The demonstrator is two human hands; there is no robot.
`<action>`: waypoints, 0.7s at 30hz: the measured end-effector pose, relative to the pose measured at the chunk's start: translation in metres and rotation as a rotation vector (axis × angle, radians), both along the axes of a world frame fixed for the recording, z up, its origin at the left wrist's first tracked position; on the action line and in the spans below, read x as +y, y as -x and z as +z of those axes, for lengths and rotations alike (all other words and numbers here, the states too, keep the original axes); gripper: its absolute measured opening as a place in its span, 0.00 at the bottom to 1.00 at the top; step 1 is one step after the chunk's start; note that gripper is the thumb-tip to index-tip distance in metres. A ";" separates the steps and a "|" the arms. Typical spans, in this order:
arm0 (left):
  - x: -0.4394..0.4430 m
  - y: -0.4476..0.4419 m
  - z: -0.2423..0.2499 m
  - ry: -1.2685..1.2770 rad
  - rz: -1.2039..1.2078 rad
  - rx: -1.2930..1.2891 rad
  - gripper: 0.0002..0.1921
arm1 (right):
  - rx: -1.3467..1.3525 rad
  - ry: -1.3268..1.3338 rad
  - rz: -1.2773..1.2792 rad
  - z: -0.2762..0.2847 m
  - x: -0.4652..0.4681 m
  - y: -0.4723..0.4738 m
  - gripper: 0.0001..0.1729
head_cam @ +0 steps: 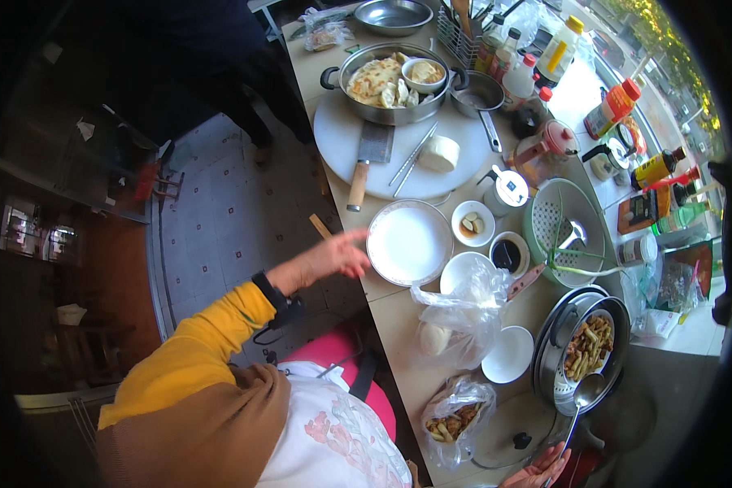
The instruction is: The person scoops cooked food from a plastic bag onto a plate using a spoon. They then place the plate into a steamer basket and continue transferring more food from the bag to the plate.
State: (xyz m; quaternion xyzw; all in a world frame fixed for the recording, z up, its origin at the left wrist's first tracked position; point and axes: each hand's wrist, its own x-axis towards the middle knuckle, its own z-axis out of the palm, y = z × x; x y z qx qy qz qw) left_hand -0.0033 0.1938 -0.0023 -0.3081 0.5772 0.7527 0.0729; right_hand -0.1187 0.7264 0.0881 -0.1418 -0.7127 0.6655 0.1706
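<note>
My left hand (344, 253), its fingers partly spread and empty, is at the left rim of a white plate (410, 243) by the counter's edge. Down at the lower right, my right hand (540, 468) grips the handle of a metal ladle (587, 390). The ladle's bowl lies over the rim of a steel steamer pot (623, 341), in which a dish of cooked food (588, 348) sits. Nearby are a plastic bag of similar food (454, 422), a glass lid (512, 418) and an empty white bowl (507, 354). A clear bag with pale buns (434, 337) lies between the plate and that bowl.
Beyond the plate, a cleaver (375, 143), metal chopsticks (413, 160) and a dough piece (440, 154) rest on a round white board (335, 131). Behind are a pan of flatbread and dumplings (372, 82), a colander (537, 201) and sauce bottles (613, 110). A person (244, 67) stands at upper left.
</note>
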 end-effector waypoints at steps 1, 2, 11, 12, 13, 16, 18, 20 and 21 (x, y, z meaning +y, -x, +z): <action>-0.015 0.001 0.007 0.009 0.143 0.045 0.33 | 0.002 0.010 -0.007 0.000 0.001 -0.003 0.27; -0.034 0.005 0.016 0.055 0.239 0.074 0.34 | -0.003 0.005 -0.003 -0.002 0.002 -0.004 0.27; -0.002 0.030 0.016 -0.034 -0.213 -0.013 0.21 | -0.010 0.146 0.039 0.008 0.002 -0.058 0.23; 0.018 0.033 0.012 -0.077 -0.373 -0.013 0.21 | -0.016 0.175 -0.001 0.009 0.001 -0.071 0.22; 0.040 0.031 0.010 -0.071 -0.521 -0.087 0.21 | -0.003 0.228 0.013 0.014 0.003 -0.086 0.20; 0.097 0.044 0.010 -0.289 -0.842 -0.100 0.27 | -0.065 0.265 -0.130 0.025 0.004 -0.127 0.18; 0.121 0.053 0.015 -0.237 -0.986 -0.011 0.31 | -0.066 0.197 -0.095 0.033 -0.006 -0.159 0.19; 0.146 0.065 0.017 -0.165 -1.050 0.046 0.33 | -0.090 0.148 -0.089 0.038 -0.016 -0.185 0.18; 0.160 0.071 0.016 -0.150 -1.064 0.067 0.33 | -0.113 0.149 -0.076 0.038 -0.021 -0.194 0.17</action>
